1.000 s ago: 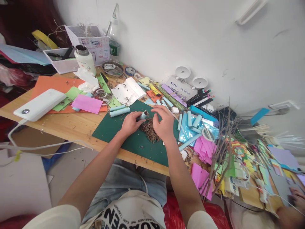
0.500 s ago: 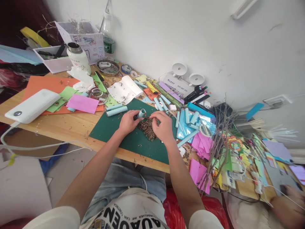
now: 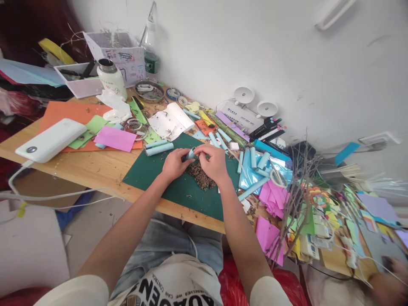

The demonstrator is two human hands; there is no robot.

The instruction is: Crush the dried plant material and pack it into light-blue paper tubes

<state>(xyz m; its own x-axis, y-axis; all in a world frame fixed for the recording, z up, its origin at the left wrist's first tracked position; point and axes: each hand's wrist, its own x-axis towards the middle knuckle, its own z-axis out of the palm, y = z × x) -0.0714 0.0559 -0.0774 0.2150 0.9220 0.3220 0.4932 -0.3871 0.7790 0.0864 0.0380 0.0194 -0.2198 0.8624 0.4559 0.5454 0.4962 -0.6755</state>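
Filling, it seems: left hand (image 3: 174, 163) grips a paper tube (image 3: 191, 154), right hand (image 3: 216, 163) pinches dried bits (image 3: 201, 179) at its mouth, needing steady aim.

Two hands work on a small paper tube over a green mat.

The left hand (image 3: 174, 163) grips the light blue paper tube (image 3: 191, 154); the right hand (image 3: 214, 161) touches its open end with the fingertips, above the brown dried crumbs (image 3: 200, 177) on the green cutting mat (image 3: 153, 172).
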